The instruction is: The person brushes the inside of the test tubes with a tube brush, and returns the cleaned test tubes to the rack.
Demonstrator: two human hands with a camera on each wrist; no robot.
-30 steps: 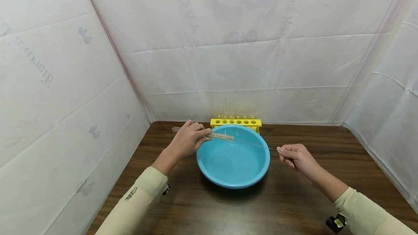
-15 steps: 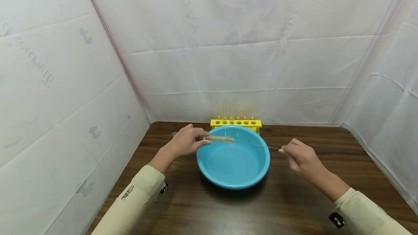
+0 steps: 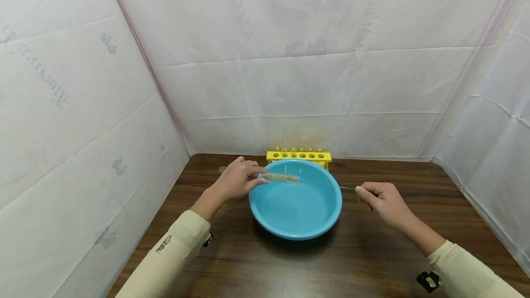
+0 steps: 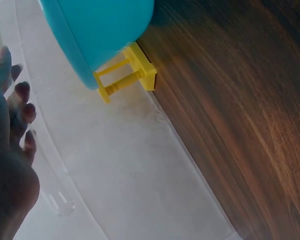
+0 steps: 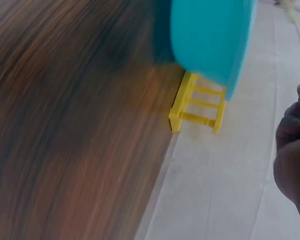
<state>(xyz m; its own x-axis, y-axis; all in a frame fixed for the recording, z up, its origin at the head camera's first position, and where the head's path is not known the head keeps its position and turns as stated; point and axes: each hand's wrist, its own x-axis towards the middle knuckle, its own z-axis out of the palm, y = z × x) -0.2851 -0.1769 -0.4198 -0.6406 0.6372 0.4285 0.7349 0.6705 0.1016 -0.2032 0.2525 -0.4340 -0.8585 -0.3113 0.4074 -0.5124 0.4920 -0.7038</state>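
My left hand (image 3: 238,178) grips a clear test tube (image 3: 222,169) lying nearly level; its rounded end pokes out behind the hand. In the left wrist view, that tube (image 4: 62,205) extends below the curled fingers. Pale bristles of a test tube brush (image 3: 281,177) show at the thumb side of the left hand, above the blue basin (image 3: 296,210). How far the brush sits inside the tube is hidden by the fingers. My right hand (image 3: 383,202) pinches the far end of the brush's thin wire handle, right of the basin.
Behind the basin stands a yellow test tube rack (image 3: 299,155) with clear tubes (image 3: 293,141) upright in its left holes. The dark wooden table (image 3: 298,270) meets white sheeting (image 3: 265,86) at the back and sides.
The right hand has turned about the wire and moved slightly right. The left hand has lowered a little, and the bristles look fluffier than a second ago.
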